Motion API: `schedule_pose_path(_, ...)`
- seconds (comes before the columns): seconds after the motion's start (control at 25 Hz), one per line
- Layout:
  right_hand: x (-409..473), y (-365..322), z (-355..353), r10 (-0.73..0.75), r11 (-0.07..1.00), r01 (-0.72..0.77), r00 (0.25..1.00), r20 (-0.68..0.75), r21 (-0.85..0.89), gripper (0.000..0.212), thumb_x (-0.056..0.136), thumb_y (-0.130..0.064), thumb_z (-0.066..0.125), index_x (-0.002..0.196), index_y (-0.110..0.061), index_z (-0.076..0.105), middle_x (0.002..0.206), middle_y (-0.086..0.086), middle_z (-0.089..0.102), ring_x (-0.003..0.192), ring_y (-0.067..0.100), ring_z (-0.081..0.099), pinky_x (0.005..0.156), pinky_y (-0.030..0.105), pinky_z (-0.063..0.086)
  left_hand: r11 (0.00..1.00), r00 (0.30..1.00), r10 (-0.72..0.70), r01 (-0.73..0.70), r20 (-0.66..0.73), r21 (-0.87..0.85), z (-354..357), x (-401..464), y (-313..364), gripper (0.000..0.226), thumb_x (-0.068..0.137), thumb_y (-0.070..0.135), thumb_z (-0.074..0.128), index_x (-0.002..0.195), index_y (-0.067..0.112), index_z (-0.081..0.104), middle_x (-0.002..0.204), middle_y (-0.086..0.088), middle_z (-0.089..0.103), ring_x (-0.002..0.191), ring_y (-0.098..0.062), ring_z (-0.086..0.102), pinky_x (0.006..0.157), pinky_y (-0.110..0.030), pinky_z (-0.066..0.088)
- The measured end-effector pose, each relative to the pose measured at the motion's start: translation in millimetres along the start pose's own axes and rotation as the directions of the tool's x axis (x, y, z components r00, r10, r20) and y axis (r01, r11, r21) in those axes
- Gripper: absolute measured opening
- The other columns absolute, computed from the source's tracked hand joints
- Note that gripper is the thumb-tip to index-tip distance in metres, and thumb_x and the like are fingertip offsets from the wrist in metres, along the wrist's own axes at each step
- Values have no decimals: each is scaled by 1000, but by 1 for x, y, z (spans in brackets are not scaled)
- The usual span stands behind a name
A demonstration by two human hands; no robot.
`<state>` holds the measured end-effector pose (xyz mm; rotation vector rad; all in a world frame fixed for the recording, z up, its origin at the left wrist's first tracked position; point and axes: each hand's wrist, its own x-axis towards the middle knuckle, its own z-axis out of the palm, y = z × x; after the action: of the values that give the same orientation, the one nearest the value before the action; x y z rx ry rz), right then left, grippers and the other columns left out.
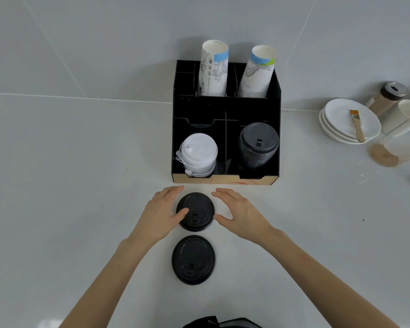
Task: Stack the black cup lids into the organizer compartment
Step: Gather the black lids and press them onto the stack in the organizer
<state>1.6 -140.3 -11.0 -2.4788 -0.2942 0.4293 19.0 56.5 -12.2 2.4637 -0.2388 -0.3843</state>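
Two black cup lids lie flat on the white counter in front of the black organizer (226,107). The far lid (197,208) sits between my hands; the near lid (193,259) lies closer to me, untouched. My left hand (162,211) is open at the far lid's left side, its thumb resting on the rim. My right hand (240,211) is open just right of that lid, fingers spread, thumb close to the edge. A tall stack of black lids (258,145) fills the organizer's front right compartment.
A stack of white lids (198,153) fills the front left compartment. Two rolls of paper cups (213,69) stand in the back compartments. At the right sit stacked white plates (341,125) with a brush (356,125), a shaker jar (388,95) and clear cups (398,143).
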Motion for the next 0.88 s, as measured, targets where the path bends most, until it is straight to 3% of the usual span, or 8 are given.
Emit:
schedule_pose_path(0.28, 6, 2, 16, 25, 1000, -26, 998, 62, 17, 59, 85, -22, 57, 135, -16, 27, 148, 5, 28, 134, 19, 28, 111, 30, 22, 997, 985, -64, 57, 159, 47, 11, -7, -20, 75, 73, 47, 50, 137, 18, 23, 146, -5, 32, 131, -27, 30, 109, -40, 29)
schedule_pose_path(0.64, 11, -1, 26, -5, 997, 2, 999, 38, 76, 58, 83, -17, 59, 134, -13, 31, 145, 5, 33, 130, 21, 36, 111, 33, 29, 998, 997, -33, 28, 76, 60, 20, -6, -24, 65, 81, 35, 60, 135, 19, 27, 143, -2, 37, 130, -24, 29, 106, -37, 28)
schedule_pose_path(0.88, 4, 0, 22, -2, 991, 5, 1000, -27, 133, 56, 83, -16, 60, 132, -14, 34, 145, 3, 35, 128, 21, 40, 108, 28, 30, 1000, 997, -1, 2, 71, -15, 18, -6, -14, 65, 80, 37, 58, 135, 18, 28, 142, -4, 38, 127, -24, 34, 105, -35, 29)
